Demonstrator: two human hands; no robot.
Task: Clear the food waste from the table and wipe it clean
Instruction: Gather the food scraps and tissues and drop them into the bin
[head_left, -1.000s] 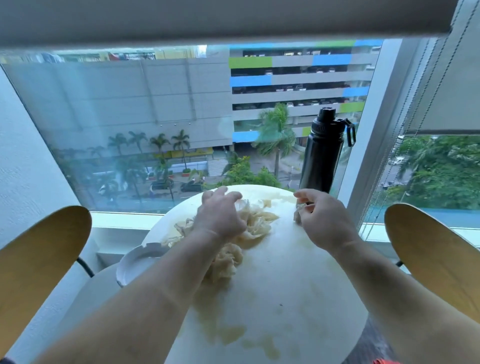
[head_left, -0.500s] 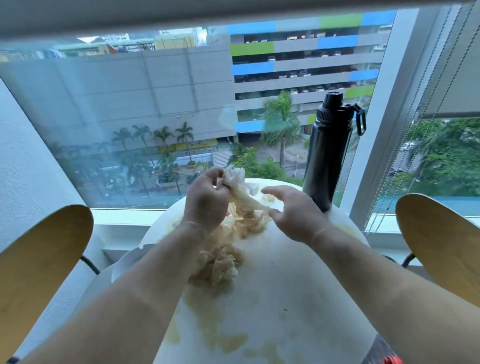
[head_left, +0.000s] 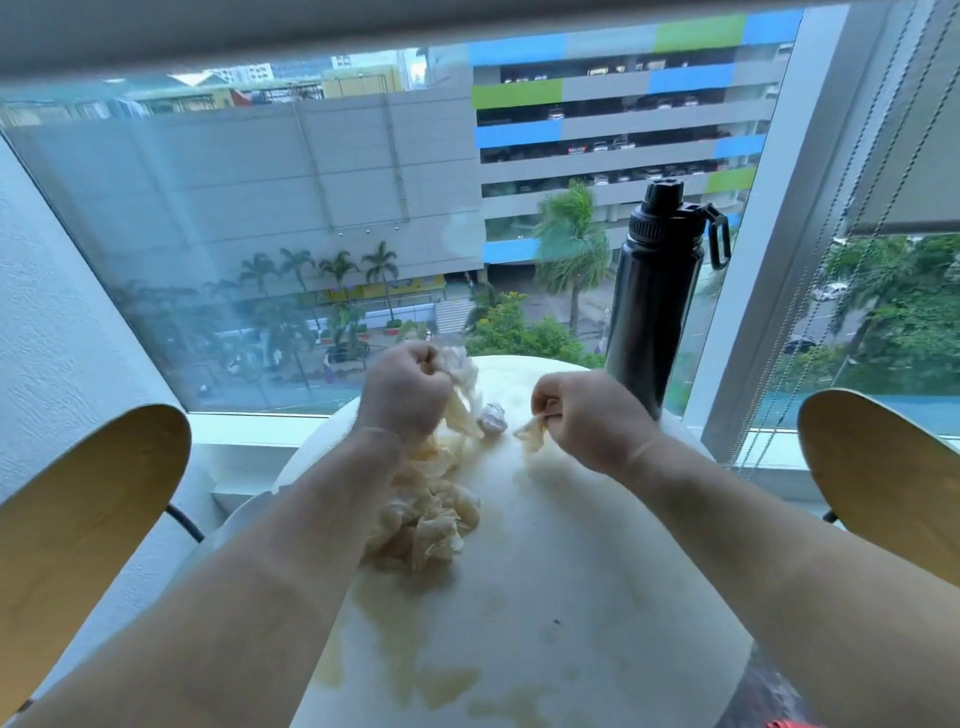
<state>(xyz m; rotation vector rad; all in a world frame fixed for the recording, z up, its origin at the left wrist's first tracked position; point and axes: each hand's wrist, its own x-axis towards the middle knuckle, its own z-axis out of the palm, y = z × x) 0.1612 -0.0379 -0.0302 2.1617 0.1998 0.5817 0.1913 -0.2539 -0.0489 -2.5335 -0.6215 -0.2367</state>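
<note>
Head camera: left hand (head_left: 405, 389) clutched limp pale-yellow food scraps (head_left: 436, 514), right hand (head_left: 587, 415) pinched one strip (head_left: 530, 428); likely soft, slippery, best gathered in bunches.

Right hand (head_left: 587, 421) — pulled scrap (head_left: 530, 429) away.

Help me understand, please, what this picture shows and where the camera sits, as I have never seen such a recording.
There is no machine here. A person works with two bare hands, and the picture comes from a wide-angle camera worn on the person's head, looking forward and down.

The round white table stands by a window. On the table lie a pile of pale food scraps, yellowish wet stains and, at the far edge, a black bottle.

The left hand grips a bunch of scraps above the pile. The right hand pinches one small scrap.
</note>
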